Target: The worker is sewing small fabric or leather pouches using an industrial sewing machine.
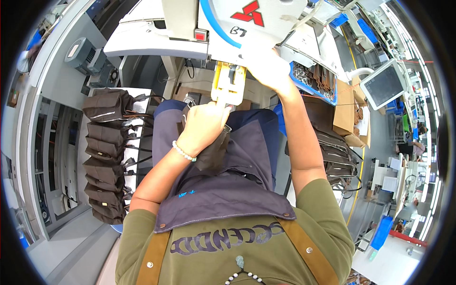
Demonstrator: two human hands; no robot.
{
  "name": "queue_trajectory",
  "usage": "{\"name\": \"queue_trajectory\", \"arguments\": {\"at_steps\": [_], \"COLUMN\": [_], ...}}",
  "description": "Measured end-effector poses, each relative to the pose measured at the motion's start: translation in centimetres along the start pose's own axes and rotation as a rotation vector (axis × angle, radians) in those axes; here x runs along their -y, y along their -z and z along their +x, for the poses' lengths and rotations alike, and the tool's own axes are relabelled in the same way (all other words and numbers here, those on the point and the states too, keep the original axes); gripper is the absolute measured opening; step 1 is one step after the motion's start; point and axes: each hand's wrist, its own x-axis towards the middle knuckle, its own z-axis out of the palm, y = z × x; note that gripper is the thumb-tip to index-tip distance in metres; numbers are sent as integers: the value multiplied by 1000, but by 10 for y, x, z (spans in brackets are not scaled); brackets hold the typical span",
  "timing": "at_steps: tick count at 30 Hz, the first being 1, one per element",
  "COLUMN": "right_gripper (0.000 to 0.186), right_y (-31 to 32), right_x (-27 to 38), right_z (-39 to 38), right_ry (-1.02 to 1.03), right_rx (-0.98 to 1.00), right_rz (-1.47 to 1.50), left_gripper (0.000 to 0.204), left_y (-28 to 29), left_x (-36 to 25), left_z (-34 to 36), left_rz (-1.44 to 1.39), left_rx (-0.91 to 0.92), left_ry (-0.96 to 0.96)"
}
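Observation:
My left hand (205,124), with a beaded bracelet at the wrist, is closed on a dark brown fabric bag (211,156) that hangs down over my lap. Its knuckles lie at the near end of a yellow metal clamp frame (229,85), which sits under the edge of a white sewing machine (280,19). Farther right, my right hand (264,66) reaches up to the machine's front, close beside the clamp frame. Glare washes out that hand, and its fingers are hidden or too bright to make out.
Several dark brown bags (105,173) stand in a row on a surface at my left; more bags (332,154) are stacked at my right. A blue tray (313,80) holds brown strips and small metal parts. Beyond it are a cardboard box (346,114) and a screen (384,84).

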Motion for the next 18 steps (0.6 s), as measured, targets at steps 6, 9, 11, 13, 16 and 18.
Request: {"name": "queue_trajectory", "arguments": {"at_steps": [6, 9, 11, 13, 16, 18], "right_gripper": [21, 19, 18, 18, 22, 28], "right_y": [-12, -8, -7, -11, -19, -20], "right_x": [26, 40, 33, 28, 31, 30], "right_z": [-5, -8, -17, -33, -64, -75], "right_ry": [-110, -291, -293, -294, -538, -538], "right_rx": [-84, -250, -308, -367, -218, -70], "right_rz": [9, 57, 42, 30, 305, 498], "left_gripper": [18, 18, 18, 17, 18, 17], "left_y": [-3, -4, -5, -5, -5, -3], "left_x": [1, 3, 6, 9, 9, 7], "left_z": [6, 6, 7, 6, 9, 12], "left_rz": [68, 129, 161, 232, 187, 190], "left_rx": [2, -4, -19, 42, 19, 20], "left_ry": [-50, -89, -114, -117, -134, -127]}}
